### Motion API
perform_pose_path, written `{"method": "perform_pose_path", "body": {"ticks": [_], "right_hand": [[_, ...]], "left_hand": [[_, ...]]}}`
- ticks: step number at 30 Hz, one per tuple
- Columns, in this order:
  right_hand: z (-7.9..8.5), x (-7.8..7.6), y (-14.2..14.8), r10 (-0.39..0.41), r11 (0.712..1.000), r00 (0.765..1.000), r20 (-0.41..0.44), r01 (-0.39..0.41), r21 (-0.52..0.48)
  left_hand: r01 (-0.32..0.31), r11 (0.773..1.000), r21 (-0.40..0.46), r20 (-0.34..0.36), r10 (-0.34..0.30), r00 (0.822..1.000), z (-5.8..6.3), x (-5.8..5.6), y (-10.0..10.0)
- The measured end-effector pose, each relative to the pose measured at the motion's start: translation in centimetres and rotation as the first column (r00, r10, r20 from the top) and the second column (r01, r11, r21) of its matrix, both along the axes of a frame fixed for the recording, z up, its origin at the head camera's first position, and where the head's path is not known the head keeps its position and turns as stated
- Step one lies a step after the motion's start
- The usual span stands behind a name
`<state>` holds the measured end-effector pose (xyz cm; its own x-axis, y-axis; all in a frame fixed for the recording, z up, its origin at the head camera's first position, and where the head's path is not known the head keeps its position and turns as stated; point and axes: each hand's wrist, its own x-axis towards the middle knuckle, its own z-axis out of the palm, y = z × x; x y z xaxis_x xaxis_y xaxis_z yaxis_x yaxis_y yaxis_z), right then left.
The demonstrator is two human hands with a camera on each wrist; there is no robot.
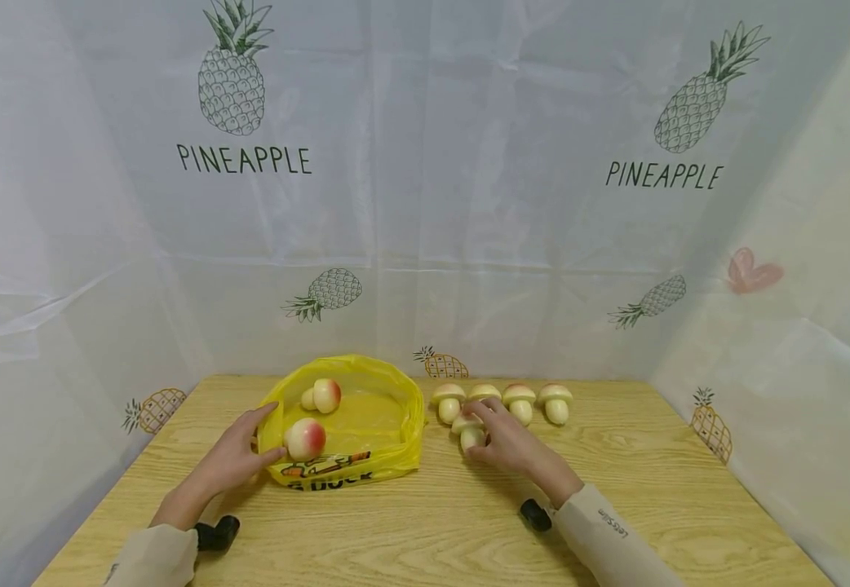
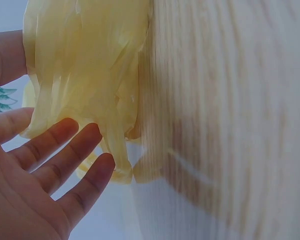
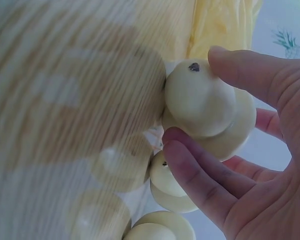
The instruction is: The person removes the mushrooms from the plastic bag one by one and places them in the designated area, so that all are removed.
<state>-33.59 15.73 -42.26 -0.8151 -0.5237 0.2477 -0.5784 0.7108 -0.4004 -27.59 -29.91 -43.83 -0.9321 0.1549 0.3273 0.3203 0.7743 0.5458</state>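
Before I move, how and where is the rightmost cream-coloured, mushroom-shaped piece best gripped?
Probably across its rounded, cream stem, coming from the person's side: the stem points that way and is narrower than the broad cap. The neighbouring mushroom-shaped piece sits close on the left.

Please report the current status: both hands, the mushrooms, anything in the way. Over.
Left hand spread at left edge of yellow bag. Right hand gripping one mushroom. Two more inside bag, four in back row. Possibly in the way: bag's right wall.

Beige left sleeve (image 1: 155, 556) at eight o'clock; beige right sleeve (image 1: 608, 538) at five, dark script (image 1: 613, 524) along it; rounded black piece (image 1: 218, 534) beside each.
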Motion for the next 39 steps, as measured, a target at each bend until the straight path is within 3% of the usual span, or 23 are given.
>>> {"method": "perform_pose_path", "body": {"ticks": [14, 39], "right_hand": [[-0.16, -0.13, -0.11, 0.001, 0.999, 1.0, 0.011, -0.001, 0.034], [0.18, 0.22, -0.02, -0.027, 0.996, 0.996, -0.083, 0.033, 0.083]], "left_hand": [[0.007, 1.0, -0.002, 0.002, -0.007, 1.0, 0.04, 0.12, 0.03], [0.013, 1.0, 0.003, -0.013, -0.013, 1.0, -0.21, -0.14, -0.19]]}}
